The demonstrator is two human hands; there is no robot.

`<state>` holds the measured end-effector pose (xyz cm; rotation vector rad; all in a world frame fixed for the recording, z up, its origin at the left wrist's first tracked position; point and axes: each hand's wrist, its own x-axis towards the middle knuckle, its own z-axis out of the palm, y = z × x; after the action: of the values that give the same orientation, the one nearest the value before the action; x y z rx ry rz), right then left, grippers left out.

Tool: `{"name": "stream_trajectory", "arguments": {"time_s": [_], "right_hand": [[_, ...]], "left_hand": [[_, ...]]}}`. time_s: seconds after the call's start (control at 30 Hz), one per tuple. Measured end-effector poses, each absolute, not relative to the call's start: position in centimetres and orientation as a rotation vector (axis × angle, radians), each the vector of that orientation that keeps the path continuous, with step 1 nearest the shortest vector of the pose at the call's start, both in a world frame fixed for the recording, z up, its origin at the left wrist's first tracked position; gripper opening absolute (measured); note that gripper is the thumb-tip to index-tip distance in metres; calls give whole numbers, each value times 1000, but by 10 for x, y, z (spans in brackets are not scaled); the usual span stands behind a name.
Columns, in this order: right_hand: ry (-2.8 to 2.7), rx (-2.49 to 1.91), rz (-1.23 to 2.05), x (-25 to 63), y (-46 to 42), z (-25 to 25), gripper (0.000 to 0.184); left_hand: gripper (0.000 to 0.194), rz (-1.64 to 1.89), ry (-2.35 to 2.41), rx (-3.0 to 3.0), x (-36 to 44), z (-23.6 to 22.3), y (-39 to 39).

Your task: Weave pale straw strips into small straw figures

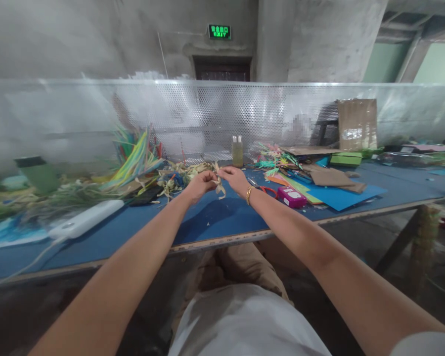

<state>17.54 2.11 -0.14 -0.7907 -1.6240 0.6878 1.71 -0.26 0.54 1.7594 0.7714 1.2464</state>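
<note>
The left hand (201, 186) and right hand (235, 179) both have the strip (221, 190) pinched in their grip, on the near side of the bottle (238, 152), and it could rip if they tug too hard.

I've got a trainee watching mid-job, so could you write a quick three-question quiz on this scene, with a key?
1. Which wrist wears the gold bracelet: (a) left, (b) right, (c) both?
2. True or false: the white corded device lies to the left of both hands.
3. What do the left hand and right hand hold at their fingertips?

Key: 1. b. 2. True. 3. A pale strip; its material can't be told.
</note>
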Motion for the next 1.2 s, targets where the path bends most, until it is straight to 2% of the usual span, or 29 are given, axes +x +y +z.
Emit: {"name": "stream_trajectory", "arguments": {"time_s": [0.23, 0.5, 0.7, 0.9, 1.03, 1.2], "right_hand": [[-1600, -778, 624, 177, 14, 2, 25], [-1860, -699, 176, 180, -2, 7, 17], [-2039, -708, 10, 178, -5, 7, 16], [-2046, -794, 28, 178, -5, 8, 12], [-1908, -777, 241, 177, 1, 4, 22], [-1687, -828, 406, 177, 12, -1, 16]], "left_hand": [[25, 1267, 760, 1556, 18, 9, -6], [28, 1360, 805, 1322, 13, 12, -1], [26, 1352, 775, 1286, 13, 9, 1], [25, 1331, 784, 1324, 14, 9, 0], [28, 1347, 775, 1316, 16, 10, -2], [30, 1352, 791, 1370, 18, 12, -5]]}}
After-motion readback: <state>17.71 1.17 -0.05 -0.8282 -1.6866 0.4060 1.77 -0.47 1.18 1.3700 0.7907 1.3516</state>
